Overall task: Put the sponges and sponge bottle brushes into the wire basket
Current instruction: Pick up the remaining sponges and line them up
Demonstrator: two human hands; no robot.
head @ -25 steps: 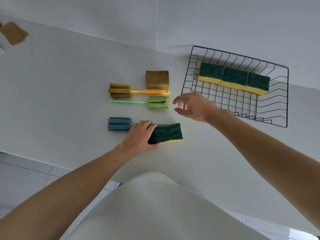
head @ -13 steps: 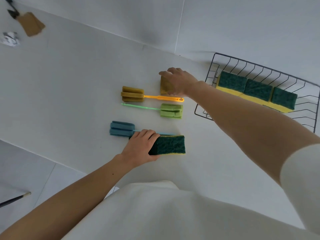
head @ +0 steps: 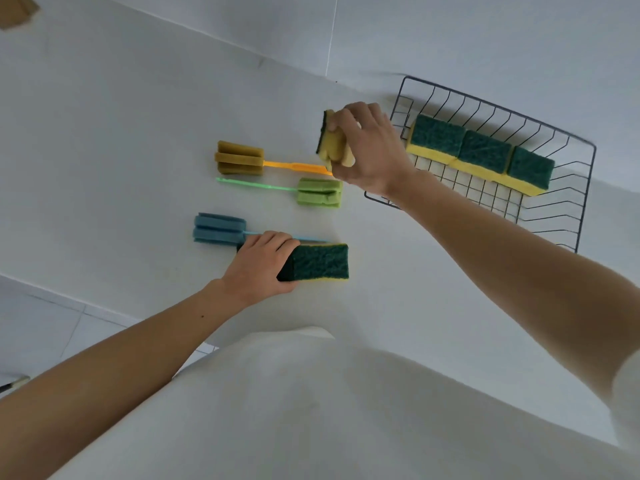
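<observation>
The right hand is raised above the white tabletop, its fingers curled tight around a yellow sponge that is held on edge, dark scouring face turned left, clear of the surface and just left of the wire basket. The left hand lies low on the tabletop, fingers bent over the left end of a green-topped sponge that rests flat with its yellow layer underneath; whether the grip is firm or only a resting touch cannot be told. Just behind that hand lies the blue bottle brush, foam head to the left and thin handle running right under the knuckles. Farther back lie the green bottle brush, head to the right, and the mustard-headed brush with the orange handle, head to the left. Inside the basket three green-and-yellow sponges sit side by side in a row, touching, along its far side.
</observation>
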